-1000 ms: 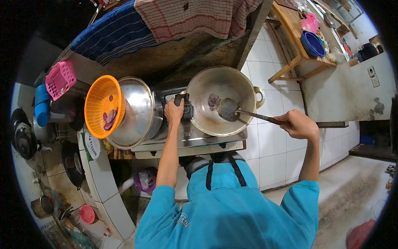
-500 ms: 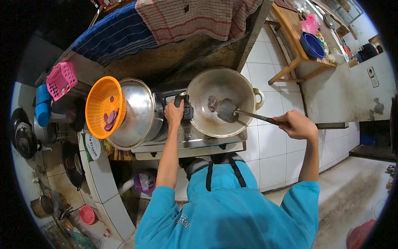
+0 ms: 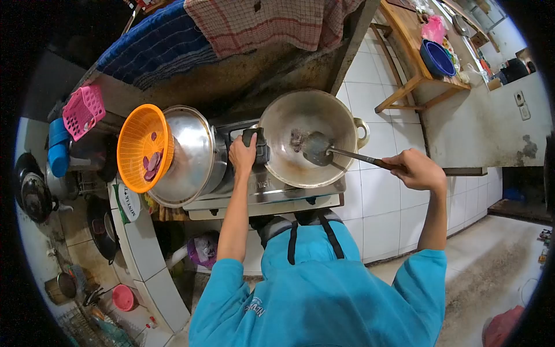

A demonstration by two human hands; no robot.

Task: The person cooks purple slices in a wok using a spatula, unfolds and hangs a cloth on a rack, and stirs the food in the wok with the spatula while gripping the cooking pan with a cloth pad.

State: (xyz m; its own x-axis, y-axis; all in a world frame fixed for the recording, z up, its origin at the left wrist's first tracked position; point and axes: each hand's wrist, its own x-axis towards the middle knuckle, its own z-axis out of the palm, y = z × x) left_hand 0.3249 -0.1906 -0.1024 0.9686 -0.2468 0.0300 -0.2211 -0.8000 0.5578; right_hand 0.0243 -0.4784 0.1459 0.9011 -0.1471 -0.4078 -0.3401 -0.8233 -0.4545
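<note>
A large, worn metal pot [image 3: 283, 121] stands on the stove, tilted in the wide view. My left hand [image 3: 241, 153] is closed on a black pot holder [image 3: 261, 147] at the pot's left side; the handle beneath it is hidden. In my right hand [image 3: 417, 169] is the handle of a long metal spatula [image 3: 317, 149], gripped in closed fingers. Its broad blade rests inside the pot, close to a small dark purplish clump [image 3: 298, 140] on the bottom. The pot's right loop handle [image 3: 362, 133] is bare.
Left of the pot, an orange basket [image 3: 130, 147] with several purple slices [image 3: 152, 165] sits by a big lidded metal pot [image 3: 188, 144]. The stove [image 3: 272, 199] has knobs along its front. Towels [image 3: 266, 26] hang over the wall behind. A wooden table [image 3: 404, 43] holds a blue basin [image 3: 437, 59].
The spatula blade has shifted slightly within the pot, its handle still in my right hand. My left hand keeps its hold. The whole view has moved a little.
</note>
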